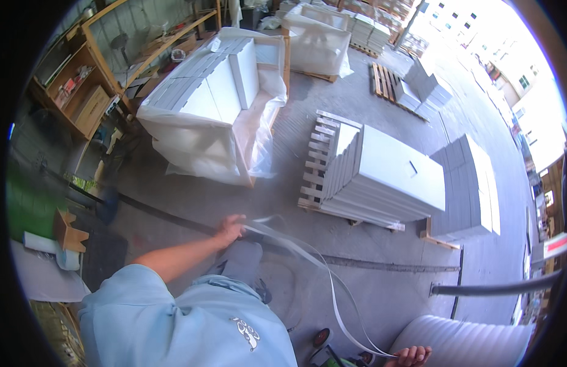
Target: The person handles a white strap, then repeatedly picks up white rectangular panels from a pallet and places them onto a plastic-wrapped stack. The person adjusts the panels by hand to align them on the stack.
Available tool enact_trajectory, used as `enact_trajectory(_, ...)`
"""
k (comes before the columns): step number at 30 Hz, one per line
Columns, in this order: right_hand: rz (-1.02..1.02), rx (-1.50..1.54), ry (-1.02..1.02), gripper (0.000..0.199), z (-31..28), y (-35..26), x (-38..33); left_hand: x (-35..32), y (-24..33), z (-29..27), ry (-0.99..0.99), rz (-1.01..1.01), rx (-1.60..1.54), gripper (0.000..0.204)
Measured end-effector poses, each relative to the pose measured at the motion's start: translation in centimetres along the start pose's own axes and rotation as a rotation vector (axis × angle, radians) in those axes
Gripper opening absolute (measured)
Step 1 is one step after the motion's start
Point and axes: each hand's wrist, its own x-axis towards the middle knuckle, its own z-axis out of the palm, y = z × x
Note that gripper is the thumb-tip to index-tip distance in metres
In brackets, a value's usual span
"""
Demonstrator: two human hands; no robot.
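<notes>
A long, thin white strap [333, 300] stretches in loose curves between my two hands. My left hand [230, 230], its arm reaching forward, is closed on one end, where the strap looks doubled. At the lower edge, off to the right, my right hand [412, 356] has its fingers curled round the other end. Ahead of me a stack of white flat panels [396, 168] rests on a wooden pallet [317, 159], apart from both hands. A small dark object [413, 167] lies on the top panel.
A large crate lined with plastic film [191, 144] holds white boxes at the upper left. Another panel stack [470, 189] stands to the right. A roll of white foam [460, 342] and a dark horizontal bar [497, 287] are at the lower right. Shelving [81, 92] lines the left.
</notes>
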Motion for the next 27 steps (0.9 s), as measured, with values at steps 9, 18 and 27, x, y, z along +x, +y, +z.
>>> enact_trajectory(9, 0.246, -0.316, 0.508, 0.041, 6.3, 17.4, 8.2, 12.4, 8.3, -1.2, -0.133, -0.296, -0.37, 0.036)
enact_trajectory(18, 0.142, -0.451, 0.201, 0.026, 11.4, 28.7, 18.5, 28.9, 18.9, -3.5, -0.146, 0.093, -0.565, 0.033)
enact_trajectory(27, 0.019, -0.705, 0.062, 0.028, 16.6, 34.4, 29.6, 37.1, 20.4, -8.2, 0.143, 0.201, -0.552, 0.032)
